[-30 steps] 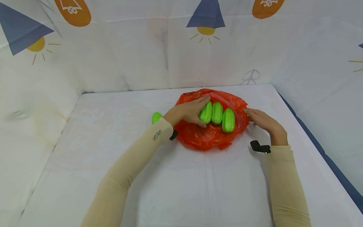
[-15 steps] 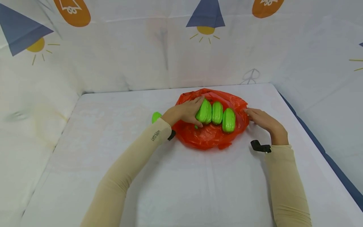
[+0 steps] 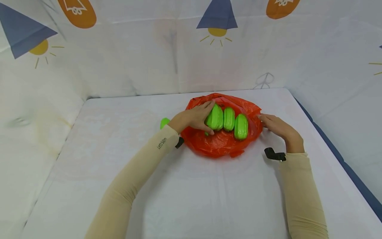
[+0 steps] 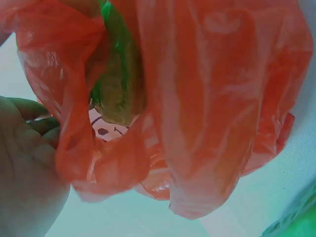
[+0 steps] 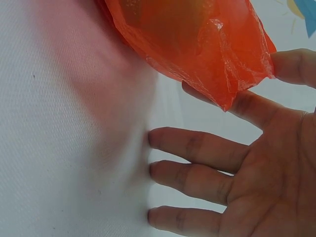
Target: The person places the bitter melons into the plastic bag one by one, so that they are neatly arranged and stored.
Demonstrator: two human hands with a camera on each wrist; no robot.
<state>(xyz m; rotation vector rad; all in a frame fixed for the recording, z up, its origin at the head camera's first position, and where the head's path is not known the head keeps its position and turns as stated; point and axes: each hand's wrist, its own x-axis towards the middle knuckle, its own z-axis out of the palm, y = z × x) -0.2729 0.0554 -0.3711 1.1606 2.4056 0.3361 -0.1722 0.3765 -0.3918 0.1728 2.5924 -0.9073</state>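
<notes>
A crumpled red plastic bag [image 3: 209, 144] lies at the back of the table, its mouth up. Several glossy green oblong melon-like things [image 3: 228, 119] with ribbed sides stand in a row in it. My left hand [image 3: 192, 118] reaches over the bag from the left. Its thumb and fingers lie about the ends of the leftmost green melon-like thing [image 3: 212, 119]; the palm side is hidden. In the left wrist view, red plastic covers part of the left hand [image 4: 27, 158]. My right hand [image 5: 266, 153] pinches the bag's right edge between thumb and index finger, with the other fingers extended.
Another green thing [image 3: 164, 122] lies left of the bag, partly behind the left forearm. The white-covered table [image 3: 191, 196] meets pale cloth walls [image 3: 134, 59] at the back and sides. In the left wrist view, a cartoon face [image 4: 103, 129] shows inside the bag.
My left hand has shifted slightly left, and more of the green melon-like thing at its fingers shows. It hardly moves in the last half second. The right hand stays at the bag's edge.
</notes>
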